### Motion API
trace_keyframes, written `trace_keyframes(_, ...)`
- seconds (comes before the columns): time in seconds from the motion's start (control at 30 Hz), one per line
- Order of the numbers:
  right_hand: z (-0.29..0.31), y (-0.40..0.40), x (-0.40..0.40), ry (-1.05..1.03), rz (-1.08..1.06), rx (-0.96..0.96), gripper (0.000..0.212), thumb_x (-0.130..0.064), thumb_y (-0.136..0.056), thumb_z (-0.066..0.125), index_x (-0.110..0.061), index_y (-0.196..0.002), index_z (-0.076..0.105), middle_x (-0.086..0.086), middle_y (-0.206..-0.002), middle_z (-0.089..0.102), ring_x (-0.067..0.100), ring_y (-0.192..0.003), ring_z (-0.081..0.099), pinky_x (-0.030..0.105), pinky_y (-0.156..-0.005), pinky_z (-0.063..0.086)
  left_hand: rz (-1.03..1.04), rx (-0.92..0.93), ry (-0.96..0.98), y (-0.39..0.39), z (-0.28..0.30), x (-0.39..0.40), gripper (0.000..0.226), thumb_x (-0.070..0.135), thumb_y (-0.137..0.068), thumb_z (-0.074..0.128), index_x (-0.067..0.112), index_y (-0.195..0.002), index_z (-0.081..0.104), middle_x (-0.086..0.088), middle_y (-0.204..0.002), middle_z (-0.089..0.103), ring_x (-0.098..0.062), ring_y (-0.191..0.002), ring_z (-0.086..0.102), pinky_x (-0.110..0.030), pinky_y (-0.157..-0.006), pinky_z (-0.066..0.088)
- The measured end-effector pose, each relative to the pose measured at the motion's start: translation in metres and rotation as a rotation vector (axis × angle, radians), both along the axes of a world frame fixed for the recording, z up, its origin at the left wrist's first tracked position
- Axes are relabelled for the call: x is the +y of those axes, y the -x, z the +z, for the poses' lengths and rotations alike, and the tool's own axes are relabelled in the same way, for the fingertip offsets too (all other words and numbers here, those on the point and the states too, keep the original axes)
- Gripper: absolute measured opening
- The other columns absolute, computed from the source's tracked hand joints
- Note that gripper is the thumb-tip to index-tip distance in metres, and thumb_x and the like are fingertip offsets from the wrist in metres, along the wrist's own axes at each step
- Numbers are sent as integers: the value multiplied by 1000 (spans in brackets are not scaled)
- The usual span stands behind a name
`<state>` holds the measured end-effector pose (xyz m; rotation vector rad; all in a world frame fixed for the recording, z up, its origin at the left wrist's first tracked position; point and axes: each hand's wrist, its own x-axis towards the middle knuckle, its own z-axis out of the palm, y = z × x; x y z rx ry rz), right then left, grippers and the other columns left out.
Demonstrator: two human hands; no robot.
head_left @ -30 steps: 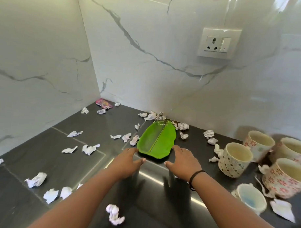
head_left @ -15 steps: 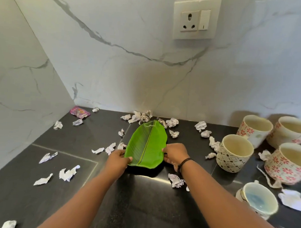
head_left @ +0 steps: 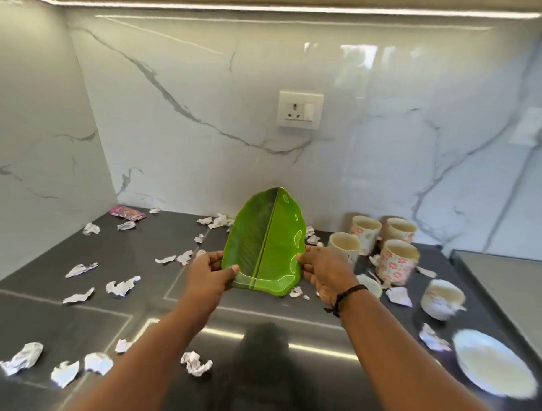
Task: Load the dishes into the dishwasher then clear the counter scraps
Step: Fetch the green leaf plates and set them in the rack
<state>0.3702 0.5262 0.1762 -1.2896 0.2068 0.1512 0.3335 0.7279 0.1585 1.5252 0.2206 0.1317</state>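
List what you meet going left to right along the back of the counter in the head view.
Pink wrapper → green leaf plate, held up by the left hand and right hand → plain mug → floral mugs → white cup → white plate.

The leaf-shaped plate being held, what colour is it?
Bright green plate with a dark centre line, seen in the head view.
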Motion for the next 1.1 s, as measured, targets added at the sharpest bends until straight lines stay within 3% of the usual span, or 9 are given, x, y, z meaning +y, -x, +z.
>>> trace_keyframes(0.23, 18, 156, -105, -64, -255, -70, 17, 16, -84, 53, 6, -87, 66, 17, -81, 73, 23, -67, 72, 28, -54, 57, -194, 89, 423, 83, 15, -97, 8, 1, -88, 60, 2, -94, 65, -7, -71, 73, -13, -59, 69, -24, -51, 56)
trace_keyframes(0.33, 24, 217, -158, -19, -359, -90, 15, 16, -84, 54, 8, -90, 66, 18, -80, 73, 24, -67, 72, 30, -56, 58, -321, 147, 474, 114, 17, -154, 10, 2, -91, 56, 3, -93, 66, -7, -71, 73, -14, -60, 70, -24, -51, 56)
trace_keyframes(0.5, 27, 313, -253, 123, -491, -102, 20, 16, -84, 54, 10, -98, 66, 20, -85, 72, 27, -72, 69, 34, -71, 60, -575, 156, 436, 164, 21, -259, 19, -7, -91, 49, 3, -89, 65, -4, -68, 73, -11, -58, 69, -21, -56, 57)
trace_keyframes(0.63, 24, 385, -338, 120, -647, -91, 22, 18, -84, 53, 12, -101, 64, 21, -83, 70, 23, -64, 68, 28, -62, 60, -756, 137, 358, 205, 24, -363, 19, -11, -89, 51, 3, -92, 64, -4, -68, 73, -11, -58, 68, -21, -58, 57)
trace_keyframes(0.77, 8, 464, -435, 161, -797, -20, 20, 19, -85, 50, 5, -89, 64, 11, -70, 71, 18, -57, 68, 26, -54, 58, -937, 138, 264, 252, 15, -488, 19, -11, -88, 55, 1, -97, 66, -4, -71, 73, -11, -61, 69, -21, -61, 58)
trace_keyframes(0.97, -34, 556, -550, 265, -972, 194, 26, 22, -82, 50, 1, -80, 64, 20, -80, 66, 25, -62, 63, 34, -62, 58, -1208, 218, 67, 322, -25, -623, 22, -10, -86, 59, -1, -106, 66, -10, -80, 74, -17, -68, 71, -25, -59, 57)
trace_keyframes(1.1, -69, 573, -593, 288, -1081, 300, 21, 19, -79, 52, 5, -88, 65, 26, -87, 67, 31, -75, 62, 46, -79, 54, -1290, 280, -45, 332, -47, -667, 28, -7, -83, 65, 5, -109, 65, -13, -92, 74, -23, -80, 73, -31, -64, 60)
